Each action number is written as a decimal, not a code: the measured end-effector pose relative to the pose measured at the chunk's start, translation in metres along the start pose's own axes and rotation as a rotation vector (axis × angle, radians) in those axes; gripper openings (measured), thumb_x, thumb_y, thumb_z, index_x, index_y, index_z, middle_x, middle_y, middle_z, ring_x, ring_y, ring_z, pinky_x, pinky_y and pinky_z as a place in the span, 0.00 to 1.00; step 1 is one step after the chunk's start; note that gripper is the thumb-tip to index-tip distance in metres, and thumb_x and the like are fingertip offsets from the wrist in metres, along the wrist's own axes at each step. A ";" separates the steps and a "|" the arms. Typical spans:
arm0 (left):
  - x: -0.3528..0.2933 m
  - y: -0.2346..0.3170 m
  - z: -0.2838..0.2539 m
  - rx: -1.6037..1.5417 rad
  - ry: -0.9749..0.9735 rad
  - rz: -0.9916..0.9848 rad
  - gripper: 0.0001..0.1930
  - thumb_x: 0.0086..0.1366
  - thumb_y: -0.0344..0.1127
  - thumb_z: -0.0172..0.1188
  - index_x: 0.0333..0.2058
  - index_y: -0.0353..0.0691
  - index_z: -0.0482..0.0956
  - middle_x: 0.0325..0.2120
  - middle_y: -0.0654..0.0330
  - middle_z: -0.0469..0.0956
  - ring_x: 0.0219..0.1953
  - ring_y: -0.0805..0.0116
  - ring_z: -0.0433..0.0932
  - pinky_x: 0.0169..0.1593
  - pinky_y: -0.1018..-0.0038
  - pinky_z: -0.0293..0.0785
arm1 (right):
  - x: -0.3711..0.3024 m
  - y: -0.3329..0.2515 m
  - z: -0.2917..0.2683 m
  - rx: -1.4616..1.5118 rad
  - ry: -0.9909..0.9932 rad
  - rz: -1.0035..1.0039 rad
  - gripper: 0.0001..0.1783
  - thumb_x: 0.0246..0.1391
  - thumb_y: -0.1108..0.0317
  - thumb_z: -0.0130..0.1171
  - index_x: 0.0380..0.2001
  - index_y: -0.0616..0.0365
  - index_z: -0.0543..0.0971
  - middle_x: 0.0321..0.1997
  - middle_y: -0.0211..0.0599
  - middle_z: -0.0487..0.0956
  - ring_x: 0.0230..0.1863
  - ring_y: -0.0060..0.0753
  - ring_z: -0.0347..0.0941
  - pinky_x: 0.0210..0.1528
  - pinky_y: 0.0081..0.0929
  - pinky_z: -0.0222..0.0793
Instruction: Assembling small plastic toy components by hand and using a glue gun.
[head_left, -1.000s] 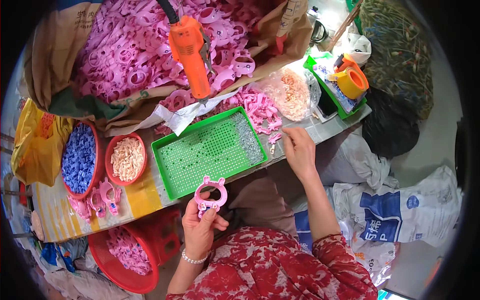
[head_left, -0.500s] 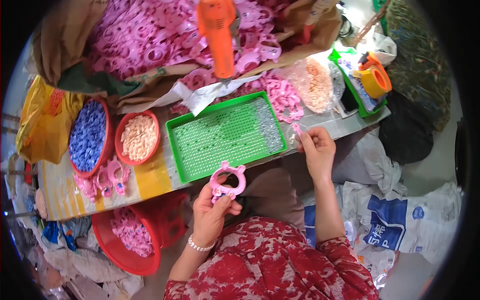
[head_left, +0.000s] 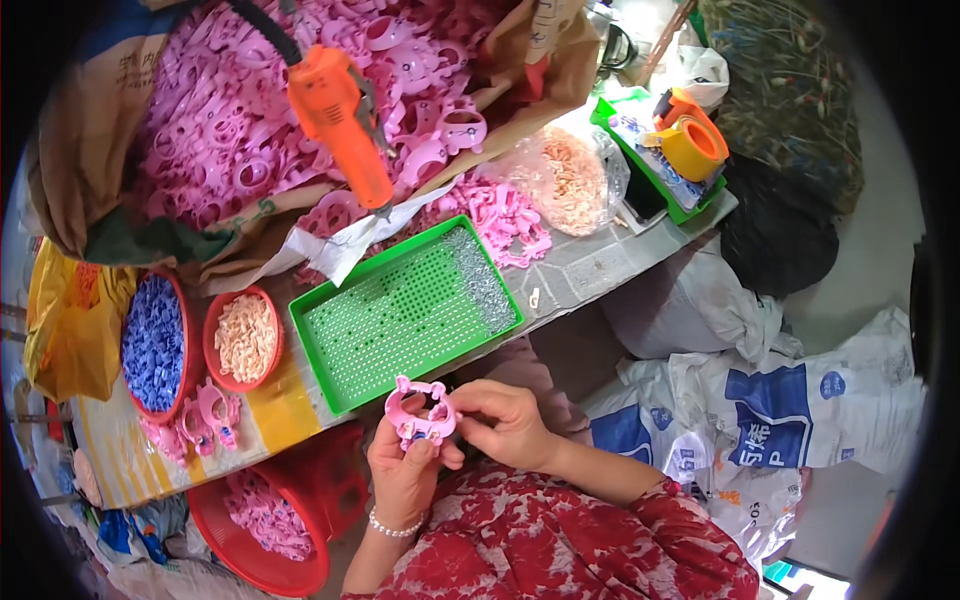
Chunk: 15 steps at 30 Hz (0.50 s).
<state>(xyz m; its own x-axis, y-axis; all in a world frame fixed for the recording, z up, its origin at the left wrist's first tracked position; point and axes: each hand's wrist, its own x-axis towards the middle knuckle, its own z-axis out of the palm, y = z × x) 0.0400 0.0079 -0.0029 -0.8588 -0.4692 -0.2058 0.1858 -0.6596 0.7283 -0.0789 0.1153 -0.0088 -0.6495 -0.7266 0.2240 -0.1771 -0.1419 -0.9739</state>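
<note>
A pink plastic ring-shaped part (head_left: 428, 428) with small knobs on its rim is pinched between the thumb and fingers of my left hand (head_left: 402, 478), in front of my body. My right hand (head_left: 510, 425) is closed, its fingertips meeting the ring's right side. Whatever lies between those fingertips is hidden. Just beyond both hands is a green tray (head_left: 340, 402) with a perforated-looking grid and many small silvery screws at its right end. An orange power screwdriver (head_left: 340, 120) hangs point-down above the tray's far side.
Red bowls of blue pieces (head_left: 153, 340) and cream pieces (head_left: 246, 338) stand left. A big sack (head_left: 75, 165) of pink parts fills the back. Near the tray lie loose pink pieces (head_left: 500, 222) and a clear bag (head_left: 565, 180). A red basket (head_left: 310, 575) sits below the table's edge.
My right hand has come from beside the tray's right end, where it held a small pink piece, to the ring in my left hand. The view has shifted, moving the table scene leftward.
</note>
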 end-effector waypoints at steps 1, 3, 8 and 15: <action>-0.002 -0.003 -0.002 -0.010 0.008 0.010 0.26 0.60 0.33 0.60 0.54 0.33 0.62 0.37 0.53 0.75 0.28 0.67 0.78 0.30 0.74 0.78 | -0.002 0.002 -0.001 -0.041 -0.026 -0.056 0.16 0.44 0.82 0.59 0.40 0.62 0.77 0.35 0.38 0.78 0.35 0.30 0.75 0.37 0.22 0.71; -0.002 -0.001 0.000 0.002 0.022 0.014 0.26 0.60 0.33 0.60 0.54 0.33 0.63 0.37 0.53 0.76 0.27 0.67 0.78 0.30 0.74 0.78 | -0.005 -0.002 -0.001 -0.022 -0.031 -0.081 0.16 0.43 0.81 0.59 0.40 0.63 0.77 0.36 0.38 0.78 0.36 0.30 0.75 0.37 0.22 0.71; -0.003 0.002 -0.001 0.041 0.031 -0.032 0.26 0.59 0.33 0.60 0.55 0.32 0.63 0.38 0.53 0.76 0.28 0.67 0.79 0.31 0.74 0.78 | -0.008 0.007 -0.005 0.211 -0.083 0.129 0.07 0.50 0.79 0.57 0.35 0.65 0.77 0.34 0.36 0.79 0.33 0.22 0.74 0.35 0.19 0.70; 0.000 0.006 -0.003 0.103 -0.076 -0.149 0.26 0.60 0.30 0.59 0.56 0.33 0.63 0.39 0.56 0.75 0.34 0.70 0.77 0.37 0.77 0.76 | -0.001 0.015 -0.030 0.420 -0.377 0.493 0.07 0.50 0.78 0.57 0.35 0.63 0.77 0.29 0.28 0.77 0.31 0.14 0.71 0.34 0.15 0.67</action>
<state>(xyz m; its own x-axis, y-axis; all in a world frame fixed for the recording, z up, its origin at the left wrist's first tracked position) 0.0430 0.0022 -0.0007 -0.9074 -0.3226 -0.2693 0.0076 -0.6532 0.7571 -0.1029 0.1336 -0.0220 -0.2696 -0.9428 -0.1961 0.4147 0.0701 -0.9072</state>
